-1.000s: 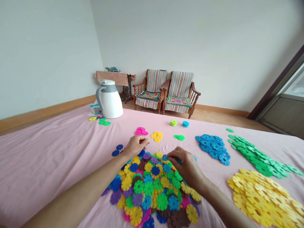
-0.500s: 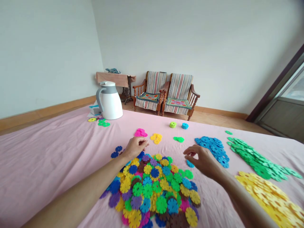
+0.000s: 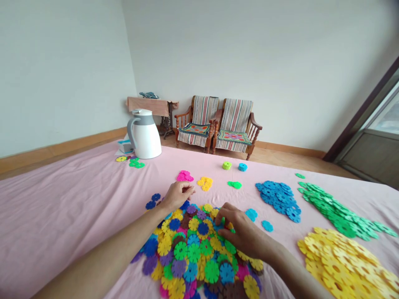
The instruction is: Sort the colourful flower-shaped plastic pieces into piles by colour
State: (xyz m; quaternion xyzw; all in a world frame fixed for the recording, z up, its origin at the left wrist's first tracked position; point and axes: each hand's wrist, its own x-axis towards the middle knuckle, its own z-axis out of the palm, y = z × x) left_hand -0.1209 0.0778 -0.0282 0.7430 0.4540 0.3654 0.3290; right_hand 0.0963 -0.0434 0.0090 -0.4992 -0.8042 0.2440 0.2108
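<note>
A mixed heap of colourful notched plastic discs (image 3: 193, 251) lies in front of me on the pink cloth. Over its right upper part reaches my right hand (image 3: 241, 227), fingers and thumb apart around discs at the heap's surface. My left hand (image 3: 177, 195) hovers at the far left edge of the heap, fingers curled together; whatever is in them, if anything, is hidden. Close to it are a few dark blue discs (image 3: 152, 201) and a pink disc group (image 3: 185, 176). Light blue discs (image 3: 251, 214) lie just beyond my right hand.
Sorted discs spread to the right: a blue pile (image 3: 278, 199), a green pile (image 3: 336, 207) and a yellow pile (image 3: 346, 261). Farther back are yellow discs (image 3: 205, 183), green discs (image 3: 235, 185), a lime stack (image 3: 227, 165) and a blue stack (image 3: 242, 167). A white jug (image 3: 148, 139) stands back left.
My right hand has moved left, from beside the blue pile onto the mixed heap. Loose light blue discs now show where it was. My left hand has hardly moved.
</note>
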